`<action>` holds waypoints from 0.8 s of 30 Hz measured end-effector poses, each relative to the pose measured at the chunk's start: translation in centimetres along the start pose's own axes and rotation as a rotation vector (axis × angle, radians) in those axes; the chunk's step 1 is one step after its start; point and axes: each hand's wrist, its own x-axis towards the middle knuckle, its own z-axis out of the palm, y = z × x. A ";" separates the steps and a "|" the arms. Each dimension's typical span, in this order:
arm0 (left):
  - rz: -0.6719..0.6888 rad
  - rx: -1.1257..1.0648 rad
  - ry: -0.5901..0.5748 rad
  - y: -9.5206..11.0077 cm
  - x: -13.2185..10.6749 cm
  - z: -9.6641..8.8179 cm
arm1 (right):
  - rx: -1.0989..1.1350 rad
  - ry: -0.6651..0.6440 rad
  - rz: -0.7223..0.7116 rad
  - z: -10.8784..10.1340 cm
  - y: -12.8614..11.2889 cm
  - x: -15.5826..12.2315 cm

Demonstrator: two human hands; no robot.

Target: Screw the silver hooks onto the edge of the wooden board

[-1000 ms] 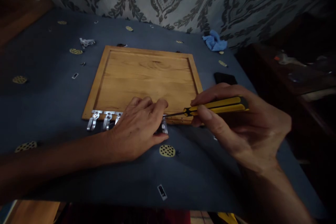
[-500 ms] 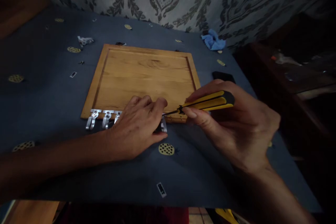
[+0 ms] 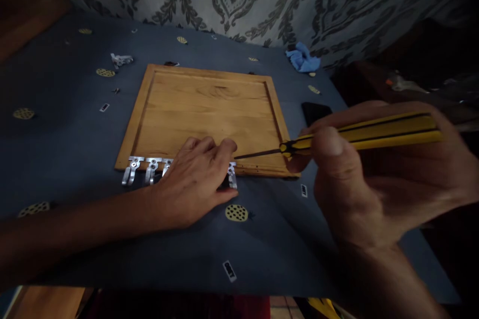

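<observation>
Drawn rightward and toward the camera since the earlier frame: the yellow-and-black screwdriver (image 3: 359,132) in the right hand (image 3: 368,174).
From the left, a row of metal hooks (image 3: 130,172) runs along the near edge of the wooden panel (image 3: 209,104), which lies mid-table (image 3: 269,259); the left hand (image 3: 196,179) spreads palm down across the row, fingers bent, thumb at the near side, its hold underneath hidden. Just right of it shows another hook, the screwdriver's tip near its top, though contact cannot be told. Past the panel's near-right corner, the right hand wraps closely round the handle. Working well probably means pressing the row flat, keeping the left fingertips off the blade's line, and raising the low-looking shaft so its tip meets a screw head squarely.
</observation>
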 end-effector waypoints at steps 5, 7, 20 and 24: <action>-0.013 0.001 -0.015 0.1 0.0 -0.1 | -0.014 -0.144 0.151 0.2 0.4 -0.5; -0.016 0.001 -0.011 0.1 0.0 -0.1 | -0.013 -0.167 0.183 0.3 0.5 -0.8; -0.017 0.012 -0.011 0.1 0.0 -0.1 | -0.047 -0.240 0.113 0.0 0.6 -0.8; -0.002 0.037 0.003 0.1 -0.1 -0.1 | -0.045 -0.256 0.098 0.0 0.9 -0.9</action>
